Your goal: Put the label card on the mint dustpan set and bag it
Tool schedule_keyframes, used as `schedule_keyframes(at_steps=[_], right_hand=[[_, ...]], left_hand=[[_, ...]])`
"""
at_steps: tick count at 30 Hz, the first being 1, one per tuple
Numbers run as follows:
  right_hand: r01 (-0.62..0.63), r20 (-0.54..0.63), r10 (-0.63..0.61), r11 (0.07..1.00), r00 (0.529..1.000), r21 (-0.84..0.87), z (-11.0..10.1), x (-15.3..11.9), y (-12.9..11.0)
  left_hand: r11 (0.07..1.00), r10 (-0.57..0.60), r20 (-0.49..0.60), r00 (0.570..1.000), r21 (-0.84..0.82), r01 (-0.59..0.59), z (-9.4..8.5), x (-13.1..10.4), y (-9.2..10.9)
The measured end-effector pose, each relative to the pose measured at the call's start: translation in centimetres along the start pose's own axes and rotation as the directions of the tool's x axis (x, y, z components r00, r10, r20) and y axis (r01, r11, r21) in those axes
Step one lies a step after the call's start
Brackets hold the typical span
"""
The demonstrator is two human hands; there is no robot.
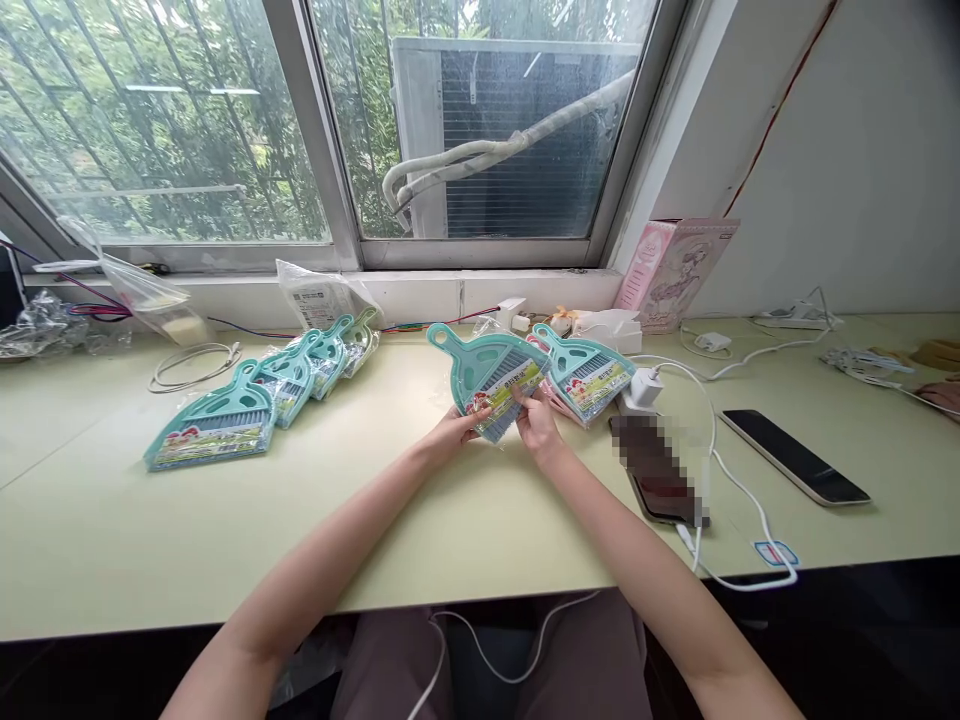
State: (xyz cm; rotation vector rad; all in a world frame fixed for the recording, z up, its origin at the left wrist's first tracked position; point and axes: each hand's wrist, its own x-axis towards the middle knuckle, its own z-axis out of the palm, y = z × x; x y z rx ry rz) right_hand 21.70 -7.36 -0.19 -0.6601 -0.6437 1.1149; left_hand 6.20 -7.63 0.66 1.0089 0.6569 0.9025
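A teal dustpan and brush set [487,368] in clear wrap is held tilted above the table's middle. My left hand [452,430] grips its lower left edge, and my right hand [538,420] grips its lower right side, thumbs on the printed label. Just right of it lies another wrapped teal set [589,375], with something pink partly hidden beneath. On the left, several wrapped sets overlap in a row; the nearest teal one [217,425] has its handle pointing away from me.
Two phones [795,455] [660,470] and white cables lie on the right of the pale table [480,540]. A white charger [641,388], a pink box [675,275] and plastic bags [322,295] stand towards the window. A coiled cable [193,368] is at the left.
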Motion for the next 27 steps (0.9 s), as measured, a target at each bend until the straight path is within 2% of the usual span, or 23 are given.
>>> schedule_keyframes(at_steps=[6, 10, 13, 19, 23, 27], right_hand=[[0.027, 0.012, -0.026, 0.998, 1.000, -0.048, -0.3, 0.4, 0.2], [0.003, 0.085, 0.003, 0.997, 0.996, -0.073, -0.3, 0.2, -0.3], [-0.038, 0.143, 0.052, 0.994, 0.988, -0.101, -0.6, 0.0, -0.8], [-0.104, 0.174, 0.123, 0.988, 0.977, -0.112, -1.4, 0.0, -1.5], [-0.105, 0.200, 0.124, 0.989, 0.972, -0.107, -1.7, 0.2, -1.4], [-0.095, 0.165, 0.112, 0.990, 0.980, -0.107, -1.6, 0.4, -1.1]], left_hand=[[1.000, 0.031, -0.056, 0.998, 0.002, -0.031, 0.0, 0.4, -0.2], [0.999, 0.037, -0.076, 0.996, 0.013, -0.036, -0.4, 0.1, -0.1], [0.998, 0.044, -0.052, 0.998, 0.049, -0.042, -0.7, -0.5, 0.2], [0.990, 0.032, 0.013, 0.999, 0.138, -0.033, -0.8, -1.2, 0.7], [0.991, 0.025, 0.007, 1.000, 0.131, -0.025, -0.9, -0.9, 0.6], [0.992, 0.021, 0.011, 1.000, 0.123, -0.022, -1.0, -0.8, 0.5]])
